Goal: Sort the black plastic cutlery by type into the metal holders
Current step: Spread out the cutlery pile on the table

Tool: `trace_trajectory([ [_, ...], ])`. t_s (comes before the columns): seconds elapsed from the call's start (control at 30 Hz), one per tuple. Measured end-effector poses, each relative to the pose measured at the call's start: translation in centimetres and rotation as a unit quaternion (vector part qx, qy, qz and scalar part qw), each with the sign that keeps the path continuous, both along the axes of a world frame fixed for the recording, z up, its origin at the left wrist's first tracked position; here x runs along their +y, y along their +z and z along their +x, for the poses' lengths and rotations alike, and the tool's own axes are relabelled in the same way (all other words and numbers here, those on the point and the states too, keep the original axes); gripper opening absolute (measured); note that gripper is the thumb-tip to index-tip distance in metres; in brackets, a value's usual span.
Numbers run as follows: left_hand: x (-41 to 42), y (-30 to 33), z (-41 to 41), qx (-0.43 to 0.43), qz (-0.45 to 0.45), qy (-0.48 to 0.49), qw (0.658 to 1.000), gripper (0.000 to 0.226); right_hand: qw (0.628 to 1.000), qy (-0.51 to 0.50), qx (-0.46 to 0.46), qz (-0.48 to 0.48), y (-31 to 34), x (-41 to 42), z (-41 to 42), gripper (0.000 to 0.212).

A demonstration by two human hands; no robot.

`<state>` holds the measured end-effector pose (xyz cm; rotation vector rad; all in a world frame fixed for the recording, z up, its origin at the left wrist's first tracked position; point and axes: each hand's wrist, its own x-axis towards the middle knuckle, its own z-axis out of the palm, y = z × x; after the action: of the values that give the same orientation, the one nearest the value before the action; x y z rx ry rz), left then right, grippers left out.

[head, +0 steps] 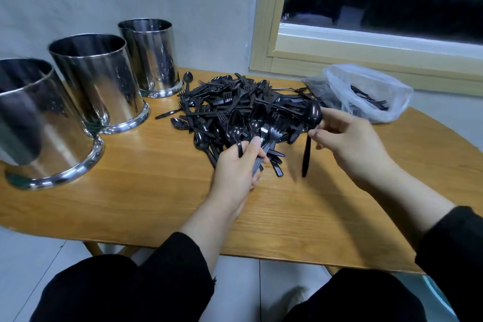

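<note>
- Three steel holders stand in a row along the table's left side, all upright, mouths open: near holder (39,123) at the left edge, middle holder (96,81) just behind it, far holder (151,55) by the wall. Insides too dark to tell contents.
- Cutlery pile (235,102): black plastic spoons, forks & knives heaped mid-table, just right of the far holder. Pieces lie flat, pointing every which way; a few stray spoons sit at the pile's left fringe.
- Left hand (240,172): fingers & thumb curled round a bunch of cutlery (257,123), approx 2 spoons + a couple of forks. Handles run down thru the fist, heads fan up and away toward the pile, long axes roughly vertical in view.
- Right hand (350,138): thumb & fingers pinch a single spoon (312,115) near the neck. Bowl up, handle hanging straight down toward the table (156,191), so axis near vertical, clear of the tabletop. Slight motion blur.
- Clear plastic bag (366,91) w/ more black cutlery lies at the table's far right, below the window frame (271,34).
- Black sleeves on both arms; dark trousers at the bottom of view.
</note>
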<state>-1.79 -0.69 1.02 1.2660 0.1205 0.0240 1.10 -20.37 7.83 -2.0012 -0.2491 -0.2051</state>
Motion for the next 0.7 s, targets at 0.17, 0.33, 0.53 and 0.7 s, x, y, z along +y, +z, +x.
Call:
trace_trajectory([
  [0.17, -0.1, -0.1, 0.0, -0.003, -0.004, 0.023, 1.000, 0.039, 0.993, 0.017, 0.047, 0.107, 1.9, 4.9, -1.4, 0.030],
  [0.33, 0.0, 0.0, -0.1, -0.020, -0.006, 0.020, 1.000, 0.038, 0.998, -0.015, 0.042, 0.051, 2.0, 6.9, -1.0, 0.020],
  [0.53, 0.2, 0.3, -0.5, -0.032, -0.029, -0.028, 0.999, 0.021, 0.995, -0.038, 0.032, -0.086, 1.3, 8.3, -1.4, 0.016],
  [0.7, 0.5, 0.8, -0.7, -0.027, -0.040, -0.048, 0.998, 0.023, 0.991, 0.021, 0.024, -0.133, 2.0, 8.2, -1.9, 0.026],
])
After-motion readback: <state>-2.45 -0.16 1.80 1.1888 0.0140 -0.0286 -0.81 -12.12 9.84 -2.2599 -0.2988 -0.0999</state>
